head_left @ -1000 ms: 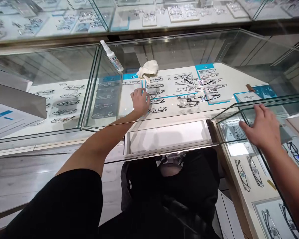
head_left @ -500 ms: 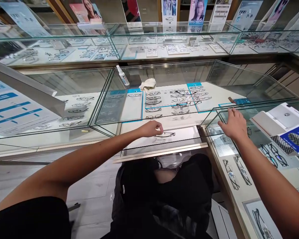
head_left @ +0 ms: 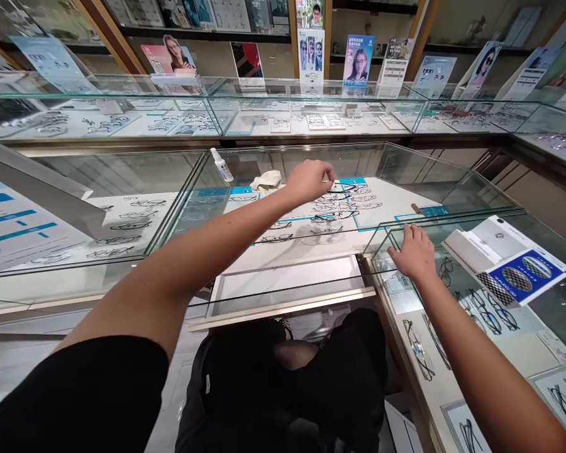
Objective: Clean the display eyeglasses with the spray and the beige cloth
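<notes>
My left hand is raised above the glass top of the middle display case, fingers pinched on a pair of dark-framed eyeglasses. Behind and below these, more eyeglasses lie in rows on white and blue display boards, so their outlines partly overlap with the held pair. My right hand rests on the glass edge of the right-hand case, fingers apart and holding nothing. Between my arms, a white pull-out drawer stands out below the middle case, above my knees.
A white spray bottle and a cream cloth are on the middle case's glass. A blue-and-white box sits on the right case. At left is a tilted printed sign. Another glass counter with upright cards runs behind.
My left hand has lifted the eyeglasses up from the drawer area and carried them forward over the glass top. My right hand stays on the right case's edge. The view has tilted up.
</notes>
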{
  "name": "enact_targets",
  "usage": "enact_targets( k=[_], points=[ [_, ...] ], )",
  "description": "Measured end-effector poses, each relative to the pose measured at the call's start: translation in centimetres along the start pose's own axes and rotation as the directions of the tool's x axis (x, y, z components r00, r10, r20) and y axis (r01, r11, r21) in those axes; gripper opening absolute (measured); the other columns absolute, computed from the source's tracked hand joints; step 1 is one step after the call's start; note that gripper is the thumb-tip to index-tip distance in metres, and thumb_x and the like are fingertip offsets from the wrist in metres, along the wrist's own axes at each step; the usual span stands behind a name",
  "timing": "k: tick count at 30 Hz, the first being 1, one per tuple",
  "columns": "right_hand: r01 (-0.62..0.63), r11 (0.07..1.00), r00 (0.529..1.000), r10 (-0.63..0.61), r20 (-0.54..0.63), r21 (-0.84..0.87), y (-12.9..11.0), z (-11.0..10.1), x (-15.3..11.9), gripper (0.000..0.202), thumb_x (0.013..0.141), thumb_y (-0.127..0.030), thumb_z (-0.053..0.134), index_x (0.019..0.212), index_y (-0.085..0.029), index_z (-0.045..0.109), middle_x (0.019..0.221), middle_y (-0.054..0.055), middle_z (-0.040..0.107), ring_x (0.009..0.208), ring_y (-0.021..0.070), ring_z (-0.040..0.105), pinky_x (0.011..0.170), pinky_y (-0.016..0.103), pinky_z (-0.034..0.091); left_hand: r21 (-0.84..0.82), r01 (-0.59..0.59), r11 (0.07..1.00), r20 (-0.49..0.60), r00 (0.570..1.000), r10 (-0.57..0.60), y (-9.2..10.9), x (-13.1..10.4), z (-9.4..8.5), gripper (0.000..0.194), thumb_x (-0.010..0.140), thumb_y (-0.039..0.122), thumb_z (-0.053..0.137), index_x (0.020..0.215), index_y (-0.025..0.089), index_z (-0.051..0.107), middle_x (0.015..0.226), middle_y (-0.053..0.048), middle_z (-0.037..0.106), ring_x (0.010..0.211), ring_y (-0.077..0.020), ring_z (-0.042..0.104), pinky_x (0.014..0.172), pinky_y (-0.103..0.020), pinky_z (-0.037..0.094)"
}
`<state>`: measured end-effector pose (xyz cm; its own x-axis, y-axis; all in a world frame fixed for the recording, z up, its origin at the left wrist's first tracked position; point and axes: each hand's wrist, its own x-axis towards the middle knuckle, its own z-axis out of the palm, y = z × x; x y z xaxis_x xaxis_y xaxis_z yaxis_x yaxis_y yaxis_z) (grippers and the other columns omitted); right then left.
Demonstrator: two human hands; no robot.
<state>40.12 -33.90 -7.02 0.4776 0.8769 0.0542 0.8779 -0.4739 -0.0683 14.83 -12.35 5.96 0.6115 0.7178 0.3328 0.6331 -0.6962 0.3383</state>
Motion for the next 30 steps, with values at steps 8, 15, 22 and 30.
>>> enact_targets(
  k=[8,15,22,30],
  points=[
    [0.016,0.999,0.999,-0.015,-0.028,0.028,-0.3,0.3,-0.1,0.081,0.094,-0.047,0.049,0.163,-0.007,0.029,0.173,0.021,0.029,0.16,0.0371,0.025,0.127,0.051,0.025,0.096,0.123,0.988,0.058,0.99,-0.129,-3.0,7.3,7.2,0.016,0.077,0.011,0.069,0.085,0.021,0.079,0.095,-0.01,0.079,0.099,-0.0307,0.07,0.095,-0.041,0.05],
    [0.014,1.0,1.0,-0.014,-0.018,0.025,-0.5,0.2,-0.2,0.083,0.094,-0.047,0.05,0.163,-0.006,0.028,0.173,0.023,0.028,0.16,0.0379,0.024,0.128,0.051,0.024,0.149,0.113,0.982,0.098,0.987,-0.129,-4.1,9.1,9.8,0.015,0.076,0.013,0.07,0.084,0.02,0.08,0.094,-0.013,0.079,0.099,-0.0326,0.07,0.093,-0.043,0.05],
    [0.009,1.0,1.0,-0.009,0.001,0.003,-0.7,0.1,-0.2,0.082,0.095,-0.045,0.048,0.163,-0.005,0.026,0.174,0.022,0.026,0.16,0.0387,0.024,0.128,0.052,0.024,0.192,0.124,0.973,0.147,0.977,-0.154,-4.4,9.5,10.5,0.015,0.078,0.013,0.069,0.088,0.02,0.079,0.096,-0.014,0.077,0.102,-0.0331,0.069,0.094,-0.045,0.049],
    [0.007,1.0,1.0,-0.007,0.011,-0.006,-0.5,0.0,-0.2,0.082,0.096,-0.047,0.046,0.164,-0.006,0.024,0.174,0.022,0.026,0.161,0.0386,0.022,0.128,0.053,0.024,-0.042,-0.049,0.998,0.026,0.998,0.05,-1.0,4.7,7.1,0.014,0.09,0.027,0.061,0.096,0.018,0.07,0.105,-0.013,0.07,0.11,-0.0316,0.062,0.1,-0.045,0.044]
  ],
)
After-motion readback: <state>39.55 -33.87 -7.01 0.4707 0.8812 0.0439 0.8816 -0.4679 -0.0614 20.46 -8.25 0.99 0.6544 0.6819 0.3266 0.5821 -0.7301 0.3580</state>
